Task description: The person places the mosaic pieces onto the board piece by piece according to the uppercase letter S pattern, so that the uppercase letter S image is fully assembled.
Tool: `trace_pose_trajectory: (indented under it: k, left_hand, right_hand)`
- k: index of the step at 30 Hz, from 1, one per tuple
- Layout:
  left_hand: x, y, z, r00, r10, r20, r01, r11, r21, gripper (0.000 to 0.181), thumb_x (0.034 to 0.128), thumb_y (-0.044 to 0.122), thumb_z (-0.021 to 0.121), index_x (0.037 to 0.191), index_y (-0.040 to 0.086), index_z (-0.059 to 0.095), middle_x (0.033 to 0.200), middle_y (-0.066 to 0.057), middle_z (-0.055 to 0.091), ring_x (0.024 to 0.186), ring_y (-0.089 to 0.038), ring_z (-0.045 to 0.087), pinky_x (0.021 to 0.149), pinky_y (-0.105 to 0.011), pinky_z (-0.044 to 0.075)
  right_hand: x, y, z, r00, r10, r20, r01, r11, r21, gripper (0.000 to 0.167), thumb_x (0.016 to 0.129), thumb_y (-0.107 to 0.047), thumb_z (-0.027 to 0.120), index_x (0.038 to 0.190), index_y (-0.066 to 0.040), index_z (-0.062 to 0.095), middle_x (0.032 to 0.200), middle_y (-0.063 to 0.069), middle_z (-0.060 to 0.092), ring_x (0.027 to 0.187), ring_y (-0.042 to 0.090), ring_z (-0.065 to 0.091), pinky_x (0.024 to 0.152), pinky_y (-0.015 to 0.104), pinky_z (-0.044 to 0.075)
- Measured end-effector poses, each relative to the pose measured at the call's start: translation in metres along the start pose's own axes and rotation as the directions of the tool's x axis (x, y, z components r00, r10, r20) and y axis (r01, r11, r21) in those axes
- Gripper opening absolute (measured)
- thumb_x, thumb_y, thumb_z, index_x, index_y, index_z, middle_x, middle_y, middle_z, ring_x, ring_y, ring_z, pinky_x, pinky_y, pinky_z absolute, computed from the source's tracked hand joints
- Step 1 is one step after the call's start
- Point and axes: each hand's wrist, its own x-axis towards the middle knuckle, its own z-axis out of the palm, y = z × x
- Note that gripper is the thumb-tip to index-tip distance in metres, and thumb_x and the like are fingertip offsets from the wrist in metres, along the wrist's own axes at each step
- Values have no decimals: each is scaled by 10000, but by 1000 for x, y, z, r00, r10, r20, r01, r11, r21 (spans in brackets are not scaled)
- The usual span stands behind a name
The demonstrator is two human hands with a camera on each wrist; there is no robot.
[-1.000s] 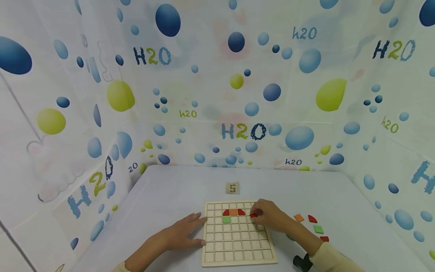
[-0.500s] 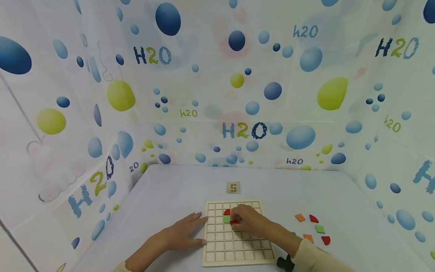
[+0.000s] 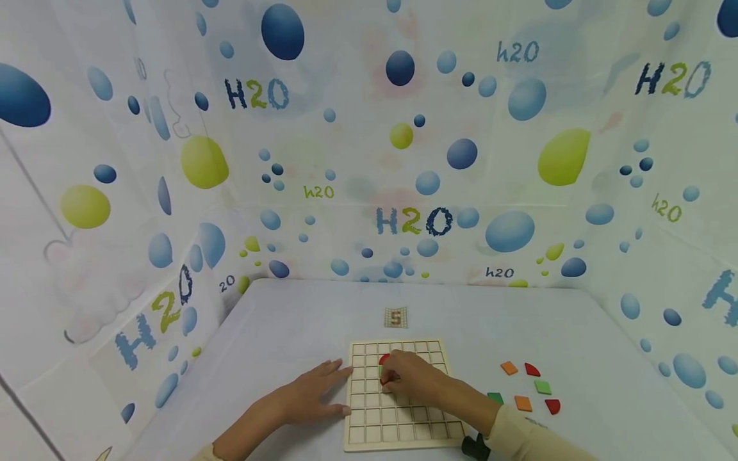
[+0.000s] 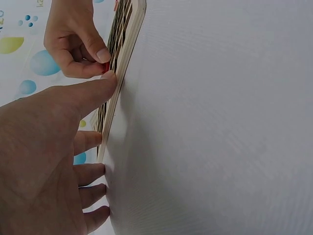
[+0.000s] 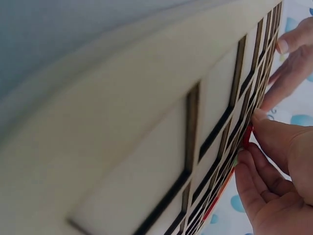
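Observation:
A square wooden grid board lies on the white table. My left hand rests at its left edge with fingers spread; in the left wrist view the thumb of that hand touches the rim. Over the upper left cells, my right hand pinches a red piece between thumb and fingers, down at the grid. Another red piece shows just above the fingertips, with a sliver of green beside them. The right hand hides the other cells there.
Loose pieces lie right of the board: orange, red, light green and several others. Behind the board is a small card with an S-like figure. A dark object sits by the right sleeve.
My right hand has moved left from the board's upper right side to the upper left cells, carrying the red piece. The left hand has stayed at the edge.

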Motion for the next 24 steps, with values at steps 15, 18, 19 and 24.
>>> trace_pose_trajectory:
  k: [15, 18, 19, 24]
  left_hand:
    - [-1, -2, 1, 1000, 17, -7, -17, 1000, -7, 823, 953, 604, 707, 1617, 198, 441, 1694, -192, 347, 1571, -445, 301, 1211, -681, 328]
    - [-1, -2, 2, 1000, 18, -11, -18, 1000, -3, 821, 951, 604, 710, 1614, 201, 446, 1692, -190, 353, 1568, -444, 308, 1207, -681, 334]
    - [-1, -2, 2, 1000, 18, -12, -18, 1000, 0, 820, 950, 606, 710, 1613, 202, 447, 1692, -189, 354, 1567, -443, 310, 1207, -680, 336]
    - [0, -3, 2, 1000, 20, -12, -20, 1000, -1, 820, 950, 608, 709, 1614, 204, 446, 1691, -189, 355, 1567, -441, 312, 1206, -678, 338]
  right_hand:
    - [-3, -1, 1, 999, 34, 5, -34, 999, -18, 38, 982, -205, 772, 991, -182, 743, 961, -124, 569, 856, -38, 547, 787, 192, 547]
    - [-3, -2, 1, 999, 32, 3, -32, 999, -18, 37, 983, -204, 770, 994, -181, 742, 961, -127, 567, 853, -36, 542, 783, 196, 544]
    - [-3, -2, 1, 1000, 31, 1, -31, 999, -18, 38, 983, -206, 769, 993, -180, 743, 961, -129, 567, 851, -36, 540, 780, 196, 542]
    - [-4, -2, -1, 1000, 13, -10, -13, 1000, -19, 43, 988, -210, 766, 984, -169, 754, 951, -121, 571, 843, -31, 528, 767, 201, 531]
